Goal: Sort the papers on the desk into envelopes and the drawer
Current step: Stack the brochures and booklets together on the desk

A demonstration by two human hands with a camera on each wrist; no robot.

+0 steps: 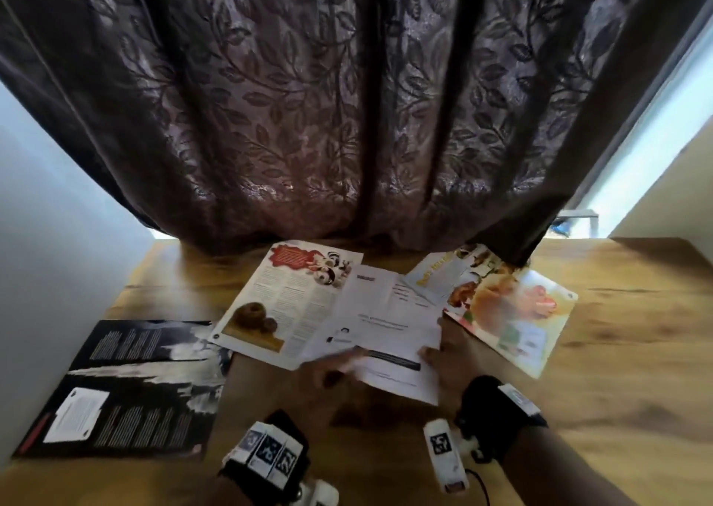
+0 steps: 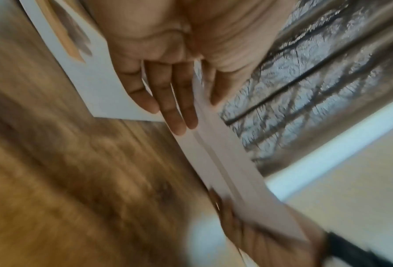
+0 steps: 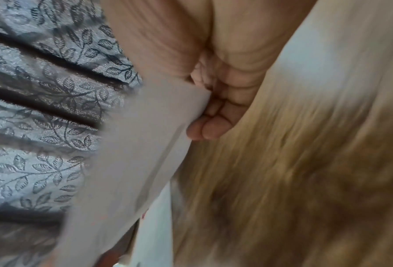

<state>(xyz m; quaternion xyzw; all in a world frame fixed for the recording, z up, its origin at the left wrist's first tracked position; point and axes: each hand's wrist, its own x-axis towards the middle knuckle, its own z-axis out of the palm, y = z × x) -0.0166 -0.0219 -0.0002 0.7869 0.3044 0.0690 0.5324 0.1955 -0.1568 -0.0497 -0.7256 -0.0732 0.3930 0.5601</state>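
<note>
A small stack of white printed sheets [image 1: 389,320] lies in the middle of the wooden desk [image 1: 617,370], its near edge lifted. My left hand [image 1: 332,370] pinches the stack's near left edge. In the left wrist view its fingers [image 2: 167,94] lie under the white sheets [image 2: 225,162] with the thumb on the other side. My right hand [image 1: 440,355] grips the near right corner. Its fingers [image 3: 213,117] curl under the sheets [image 3: 140,144]. The right hand [image 2: 259,238] also shows in the left wrist view. No envelope or drawer is in view.
A black magazine page [image 1: 127,386] lies at the left. A recipe page with doughnuts [image 1: 277,301] sits partly under the white sheets. A yellow leaflet [image 1: 436,278] and a colourful food page [image 1: 513,312] lie at the right. A dark leaf-patterned curtain [image 1: 347,119] hangs over the back edge.
</note>
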